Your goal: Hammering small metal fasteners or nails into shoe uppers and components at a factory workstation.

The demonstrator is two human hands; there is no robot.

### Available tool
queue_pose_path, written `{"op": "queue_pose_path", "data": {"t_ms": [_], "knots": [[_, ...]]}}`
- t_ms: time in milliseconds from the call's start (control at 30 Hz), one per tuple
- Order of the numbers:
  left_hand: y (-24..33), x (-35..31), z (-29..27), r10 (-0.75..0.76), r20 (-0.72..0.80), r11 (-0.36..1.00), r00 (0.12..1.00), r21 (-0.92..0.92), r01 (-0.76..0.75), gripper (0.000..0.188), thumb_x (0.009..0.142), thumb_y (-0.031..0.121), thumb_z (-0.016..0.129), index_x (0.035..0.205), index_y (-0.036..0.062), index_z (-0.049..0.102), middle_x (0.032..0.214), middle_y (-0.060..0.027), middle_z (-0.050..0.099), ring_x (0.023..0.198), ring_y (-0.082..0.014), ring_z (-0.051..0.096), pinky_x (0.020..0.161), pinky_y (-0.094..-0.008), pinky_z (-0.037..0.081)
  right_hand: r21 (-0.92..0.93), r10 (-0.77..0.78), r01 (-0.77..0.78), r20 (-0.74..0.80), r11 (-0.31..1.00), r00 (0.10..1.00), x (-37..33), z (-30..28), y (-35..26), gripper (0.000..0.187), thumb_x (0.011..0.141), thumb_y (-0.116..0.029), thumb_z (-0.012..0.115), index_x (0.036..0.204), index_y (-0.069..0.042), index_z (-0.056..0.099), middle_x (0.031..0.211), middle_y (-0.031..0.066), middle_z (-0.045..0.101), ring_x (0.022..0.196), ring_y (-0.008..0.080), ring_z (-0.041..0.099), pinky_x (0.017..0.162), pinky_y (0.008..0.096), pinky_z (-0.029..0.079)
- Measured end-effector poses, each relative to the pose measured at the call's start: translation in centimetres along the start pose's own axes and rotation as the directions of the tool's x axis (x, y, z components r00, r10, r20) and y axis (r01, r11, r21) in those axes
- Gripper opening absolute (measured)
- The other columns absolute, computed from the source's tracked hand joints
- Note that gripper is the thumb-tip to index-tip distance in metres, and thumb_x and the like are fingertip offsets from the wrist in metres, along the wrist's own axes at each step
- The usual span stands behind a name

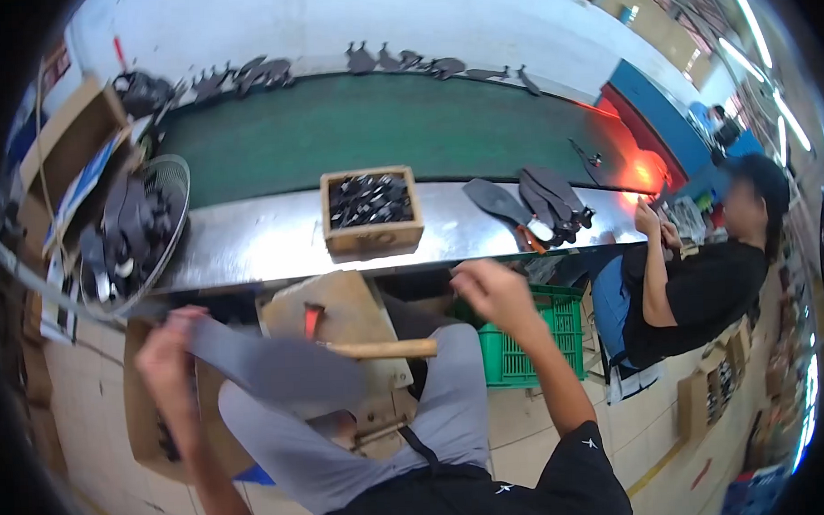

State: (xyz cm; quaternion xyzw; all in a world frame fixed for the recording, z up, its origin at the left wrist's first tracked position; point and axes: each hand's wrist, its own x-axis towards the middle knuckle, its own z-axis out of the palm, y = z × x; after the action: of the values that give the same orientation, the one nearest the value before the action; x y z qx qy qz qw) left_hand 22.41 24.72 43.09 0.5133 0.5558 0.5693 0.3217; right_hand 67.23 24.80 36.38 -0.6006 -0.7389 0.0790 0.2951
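My left hand [174, 343], smeared by motion, is closed on one end of a grey, sole-shaped flat piece [293, 361]. The blurred piece hangs tilted over my left thigh. My right hand [495, 293] is raised by the bench's front edge, fingers bent together; whatever they hold, if anything, cannot be made out. Between my knees stands a worn block [364, 305]. Across it rests a hammer [383, 349] with a wooden handle and a red-and-black head. A wooden box [373, 236] of small dark shiny parts sits on the metal bench ahead.
Dark sole-shaped pieces [551, 198] lie on the metal ledge [275, 240]. A green conveyor belt [353, 123] runs behind. At left, a wire basket [181, 184] holds more pieces above a carton [145, 421]. A green crate [560, 343] and a seated co-worker [717, 283] are at right.
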Motion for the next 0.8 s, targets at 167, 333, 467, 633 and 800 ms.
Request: {"op": "queue_pose_path", "data": {"t_ms": [167,333,467,633,800], "knots": [[-5.1,15.6,-14.4,0.341,-0.541,0.939,0.768,0.230,-0.255,0.044,0.096,0.040,0.065,0.114,-0.0007,0.070,0.095,-0.0065,0.070,0.083,-0.0150,0.065,0.069,-0.0275,0.050,-0.196,0.354,-0.549,-0.583,0.812,0.732,0.8,-7.8,18.4,0.036,0.093,-0.031,0.063,0.115,-0.004,0.058,0.109,0.0182,0.060,0.097,0.0394,0.063,0.080,0.0477,0.053],[-14.1,25.3,-23.1,0.415,-0.279,0.632,0.866,0.773,-0.054,0.044,0.096,0.037,0.063,0.109,-0.0045,0.068,0.100,-0.0189,0.072,0.087,-0.0300,0.067,0.083,-0.0386,0.049,-0.345,0.382,-0.538,-0.426,0.770,0.820,3.3,-11.8,29.0,0.038,0.090,-0.038,0.063,0.101,-0.001,0.066,0.097,0.0225,0.066,0.091,0.0407,0.066,0.078,0.0484,0.054],[-16.8,23.7,-20.3,0.375,-0.528,0.344,0.762,0.843,0.414,0.090,0.088,0.056,0.065,0.149,-0.0040,0.034,0.153,-0.0261,0.036,0.140,-0.0418,0.038,0.109,-0.0553,0.035,-0.121,0.370,-0.460,-0.433,0.880,0.822,7.7,-11.4,27.3,0.039,0.087,-0.035,0.065,0.082,0.003,0.070,0.077,0.0250,0.067,0.072,0.0408,0.067,0.069,0.0473,0.052],[-6.2,14.2,-2.4,0.626,0.031,0.337,0.780,0.891,-0.305,0.073,0.082,0.018,0.073,0.144,-0.0028,0.040,0.144,-0.0247,0.044,0.132,-0.0384,0.046,0.111,-0.0472,0.034,0.976,0.578,-0.096,-0.037,0.198,0.815,12.1,-11.1,14.1,0.025,0.095,-0.026,0.065,0.082,-0.005,0.058,0.067,0.0041,0.059,0.049,0.0115,0.051,0.043,0.0265,0.039],[2.8,2.2,9.9,0.518,0.488,0.681,0.703,0.263,-0.684,0.089,0.077,0.017,0.077,0.151,-0.0016,0.031,0.155,-0.0226,0.035,0.146,-0.0386,0.030,0.120,-0.0433,0.022,0.968,0.229,-0.219,0.187,0.121,0.955,9.8,-4.6,-10.0,0.024,0.097,-0.029,0.066,0.091,-0.007,0.057,0.073,0.0034,0.061,0.054,0.0094,0.058,0.044,0.0226,0.047]]}}
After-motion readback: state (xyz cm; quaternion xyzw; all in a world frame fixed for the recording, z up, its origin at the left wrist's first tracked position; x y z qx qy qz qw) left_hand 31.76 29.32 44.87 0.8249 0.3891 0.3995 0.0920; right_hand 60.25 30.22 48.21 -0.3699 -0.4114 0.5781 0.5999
